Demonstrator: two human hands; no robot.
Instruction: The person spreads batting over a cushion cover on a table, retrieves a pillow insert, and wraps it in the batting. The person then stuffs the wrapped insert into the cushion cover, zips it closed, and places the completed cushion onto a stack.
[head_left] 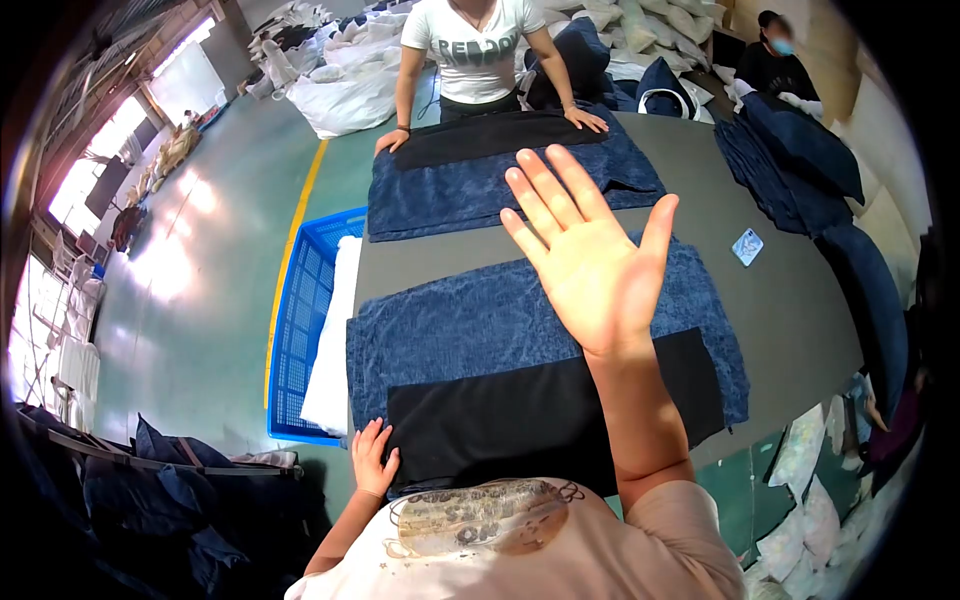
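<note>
My right hand (597, 258) is raised in front of me, palm toward the camera and fingers spread, holding nothing. Beneath it lies a navy blue textured fabric piece (450, 325), spread across the near side of the table. A black fabric panel (490, 415) rests along its near edge, partly covered by my forearm. At the left corner of that panel, my left hand (373, 457) lies with its fingers stretched out, touching the cloth's edge or the table edge; I cannot tell which. Across the table, another navy fabric piece (450, 200) carries a black strip (480, 138).
Opposite me a person (470, 50) leans both hands on the far cloth. A patterned phone-like object (747, 246) lies on the grey table (800, 300). Left of the table stands a blue crate (290, 340) with white material. Another person (780, 75) sits by navy fabric (790, 150).
</note>
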